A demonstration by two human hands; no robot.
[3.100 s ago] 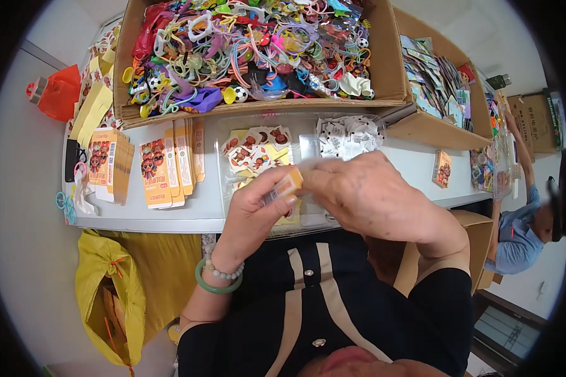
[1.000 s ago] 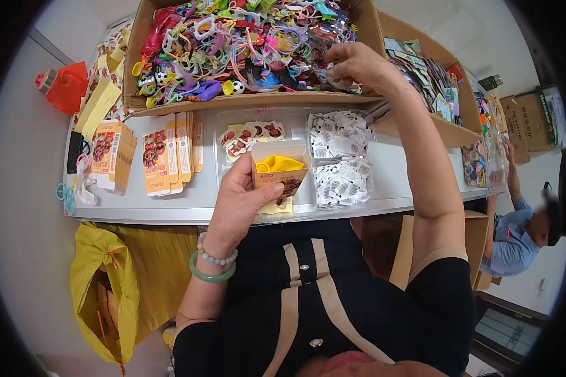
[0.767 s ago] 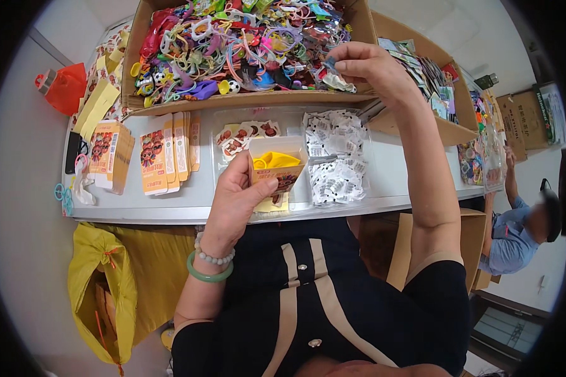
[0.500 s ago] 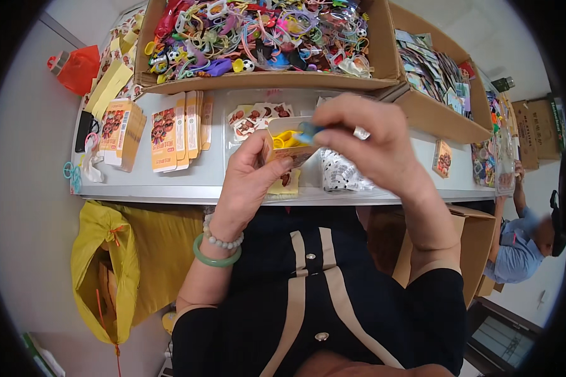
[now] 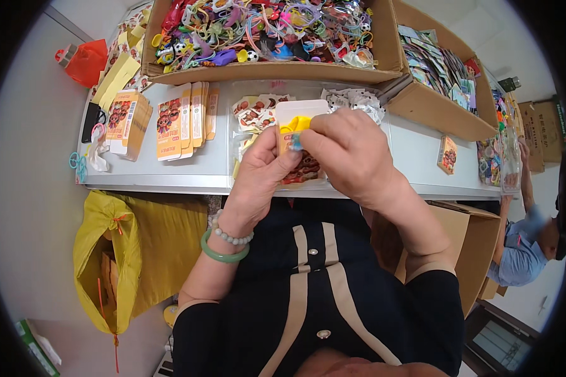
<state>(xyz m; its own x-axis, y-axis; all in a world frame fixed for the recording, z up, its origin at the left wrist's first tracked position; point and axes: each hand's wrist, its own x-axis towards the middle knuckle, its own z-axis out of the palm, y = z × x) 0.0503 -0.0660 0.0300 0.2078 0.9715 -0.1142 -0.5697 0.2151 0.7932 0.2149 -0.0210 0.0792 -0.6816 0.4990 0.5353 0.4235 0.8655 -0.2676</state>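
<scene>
My left hand (image 5: 262, 164) is closed round the lower left side of a small printed carton (image 5: 305, 171), held upright over the table's front edge with its top flap raised. Inside the carton's mouth shows a yellow plastic toy (image 5: 294, 125). My right hand (image 5: 355, 151) pinches a small blue piece (image 5: 296, 142) at the carton's front rim; its kind is mostly hidden by my fingers. Behind the carton lies a clear tray with printed stickers (image 5: 262, 108) on the left and small white packets (image 5: 360, 102) on the right.
Stacks of folded cartons (image 5: 177, 122) stand on the left. A big cardboard box of small toys (image 5: 270, 76) sits at the back, beside a box of cards (image 5: 443, 107). One filled carton (image 5: 447, 154) lies at right. A yellow sack (image 5: 163, 251) hangs below; a person (image 5: 525, 251) works far right.
The carton has turned more upright, its printed face now toward me. My right hand has moved slightly left and down with the blue piece, to the carton's front rim.
</scene>
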